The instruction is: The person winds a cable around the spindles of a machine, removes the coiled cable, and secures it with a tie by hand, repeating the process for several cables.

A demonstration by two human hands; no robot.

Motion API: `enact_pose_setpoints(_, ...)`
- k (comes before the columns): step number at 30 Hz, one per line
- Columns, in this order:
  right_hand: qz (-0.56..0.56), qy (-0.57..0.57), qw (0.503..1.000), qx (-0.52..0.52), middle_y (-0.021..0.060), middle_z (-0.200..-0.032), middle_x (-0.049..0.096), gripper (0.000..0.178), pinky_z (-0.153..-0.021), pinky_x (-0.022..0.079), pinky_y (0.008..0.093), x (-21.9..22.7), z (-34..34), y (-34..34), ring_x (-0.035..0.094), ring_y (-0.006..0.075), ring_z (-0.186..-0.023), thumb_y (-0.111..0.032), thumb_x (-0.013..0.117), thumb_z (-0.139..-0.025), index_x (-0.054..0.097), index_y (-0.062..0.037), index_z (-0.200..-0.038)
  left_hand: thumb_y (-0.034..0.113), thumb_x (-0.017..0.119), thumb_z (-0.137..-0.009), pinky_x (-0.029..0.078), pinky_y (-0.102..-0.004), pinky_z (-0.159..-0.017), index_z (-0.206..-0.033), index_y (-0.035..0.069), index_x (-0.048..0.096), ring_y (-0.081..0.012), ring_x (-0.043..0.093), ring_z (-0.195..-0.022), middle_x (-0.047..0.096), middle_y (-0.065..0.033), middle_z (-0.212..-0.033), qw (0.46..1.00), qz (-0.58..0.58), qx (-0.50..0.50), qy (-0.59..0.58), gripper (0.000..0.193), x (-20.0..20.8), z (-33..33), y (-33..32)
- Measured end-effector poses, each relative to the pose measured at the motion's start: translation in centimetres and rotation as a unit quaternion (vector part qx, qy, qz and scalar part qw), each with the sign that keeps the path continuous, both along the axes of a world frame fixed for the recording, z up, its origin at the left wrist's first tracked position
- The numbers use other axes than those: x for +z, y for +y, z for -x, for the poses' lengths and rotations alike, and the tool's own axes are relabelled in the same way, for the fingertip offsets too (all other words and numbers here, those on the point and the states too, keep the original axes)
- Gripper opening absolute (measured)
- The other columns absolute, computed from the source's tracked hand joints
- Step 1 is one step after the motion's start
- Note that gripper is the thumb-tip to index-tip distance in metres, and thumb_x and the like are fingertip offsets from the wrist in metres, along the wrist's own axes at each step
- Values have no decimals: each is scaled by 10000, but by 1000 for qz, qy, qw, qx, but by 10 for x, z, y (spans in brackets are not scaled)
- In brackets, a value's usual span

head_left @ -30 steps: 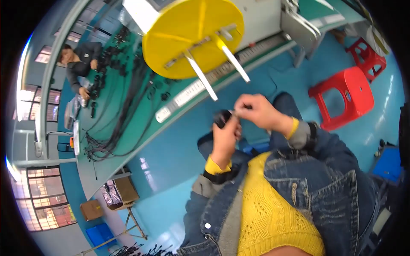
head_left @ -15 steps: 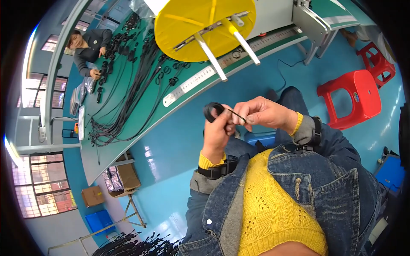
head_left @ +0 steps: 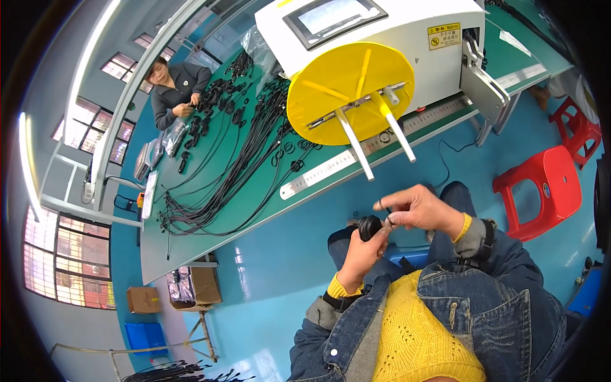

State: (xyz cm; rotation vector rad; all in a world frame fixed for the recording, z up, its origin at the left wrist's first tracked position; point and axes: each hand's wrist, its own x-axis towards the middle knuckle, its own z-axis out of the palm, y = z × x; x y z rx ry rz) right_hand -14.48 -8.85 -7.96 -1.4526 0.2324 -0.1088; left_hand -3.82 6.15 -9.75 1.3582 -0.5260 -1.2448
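My left hand point(head_left: 365, 256) grips a small wound coil of black cable point(head_left: 369, 227), its thumb against the lower side. Close by on the right, my right hand point(head_left: 421, 209) pinches a thin black strand point(head_left: 386, 216) beside the coil. Its index finger points out to the left. Whether the strand is the cable's own end or a separate tie is too small to tell. Both hands are above my lap, in front of the table's near edge.
A white machine point(head_left: 439, 70) with a yellow disc point(head_left: 318, 89) and two protruding rods stands on the green table point(head_left: 210, 159). Long black cables point(head_left: 216, 197) lie left of it, beside a steel ruler point(head_left: 312, 177). A co-worker point(head_left: 175, 89) handles black pieces across the table. Red stools point(head_left: 550, 184) stand right.
My view has shifted, showing more of the machine. The strand was stretched between my hands; now my right hand is nearer the coil with its index finger extended.
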Motion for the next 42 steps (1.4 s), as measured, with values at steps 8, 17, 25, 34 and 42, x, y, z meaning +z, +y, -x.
enact_pose_setpoints(8,401,8,903,155,120,-768,627,584,-602,465,346,38,-12,-7,611,264,-695,-139,718,-636,490,-122,-1174,101,549,-821,366,-231,-483,-883,23,545,-71,471,-571,543,-19,-679,966,1,-128,-225,100,-20,-2,-4)
enact_pose_setpoints(17,318,-26,936,151,128,-780,616,475,-619,477,354,-8,-13,12,613,265,-733,-137,711,-637,499,-24,-1047,26,542,-753,362,-216,-485,-993,15,526,-71,473,-587,544,-42,-744,989,16,-11,-148,241,-25,4,4)
enact_pose_setpoints(25,-296,50,954,7,61,-710,588,184,-456,452,220,-64,11,13,561,103,-536,-71,594,-734,548,-16,-904,-25,571,-678,356,-216,-467,-1067,-3,471,-73,436,-515,490,-14,-692,992,83,-66,65,402,-8,-3,7)
enact_pose_setpoints(34,97,101,990,17,72,-557,550,398,-445,411,287,-5,-15,-18,542,156,-479,-377,408,-877,567,-13,-865,165,638,-734,316,-201,-501,-1094,3,442,-102,414,-634,426,-28,-792,902,129,-85,403,441,-21,-13,1)
enact_pose_setpoints(42,455,66,887,27,209,-634,593,588,-623,460,435,-22,-39,26,588,362,-652,-493,411,-838,603,52,-728,165,670,-740,312,-211,-462,-1015,13,487,-98,446,-616,507,-49,-852,972,-173,-104,-116,364,-43,-7,-9)
